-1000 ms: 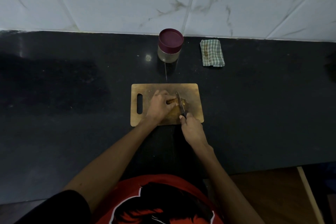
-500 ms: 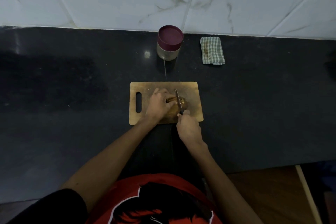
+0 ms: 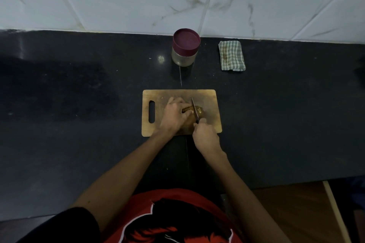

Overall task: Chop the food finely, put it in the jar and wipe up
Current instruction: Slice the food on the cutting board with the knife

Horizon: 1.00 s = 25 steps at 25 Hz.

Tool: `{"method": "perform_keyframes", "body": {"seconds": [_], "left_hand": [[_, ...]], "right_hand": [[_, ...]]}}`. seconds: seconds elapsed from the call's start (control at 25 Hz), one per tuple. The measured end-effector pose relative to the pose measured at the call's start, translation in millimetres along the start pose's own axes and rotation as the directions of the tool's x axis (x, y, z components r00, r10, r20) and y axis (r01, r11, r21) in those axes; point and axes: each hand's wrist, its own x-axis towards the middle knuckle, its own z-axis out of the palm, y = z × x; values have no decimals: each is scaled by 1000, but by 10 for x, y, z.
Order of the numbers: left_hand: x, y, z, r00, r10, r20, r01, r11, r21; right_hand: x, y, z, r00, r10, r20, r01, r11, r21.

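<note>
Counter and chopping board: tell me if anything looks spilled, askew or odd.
Little stands out. The cloth shows brownish stains, and a few pale specks dot the counter. The jar still has its lid on. The left hand steadies the food while the right hand grips the knife.

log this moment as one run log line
step: chopping | left hand: holds food on board | right hand: grips knife | jar: lidded

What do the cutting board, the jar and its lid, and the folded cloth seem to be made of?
Cutting board: looks like wood, matte tan with darker worn patches. Jar: clear glass or plastic, see-through wall; I cannot tell which. Its lid: probably plastic, smooth maroon. Cloth: woven fabric, green-and-white check, soft folds.
</note>
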Motion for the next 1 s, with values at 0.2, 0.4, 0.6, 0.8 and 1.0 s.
{"method": "perform_keyframes", "body": {"seconds": [0.2,0.4,0.6,0.8,1.0], "left_hand": [[-8,-5,19,1000,-7,-6,6,1000,-14],[-28,0,29,1000,-3,-13,3,1000,-11],[-37,13,22,999,-22,-24,22,1000,-19],[-50,-5,9,1000,-27,-8,27,1000,-7],[-54,-10,10,1000,-21,-11,21,1000,6]], "right_hand": [[-104,68,42,999,35,11,-35,999,16],[109,-87,1,1000,24,-4,-24,999,40],[-198,168,128,998,44,40,-44,999,1],[-196,276,31,999,42,-13,-41,997,68],[-81,252,-70,999,37,-28,-31,983,182]]}}
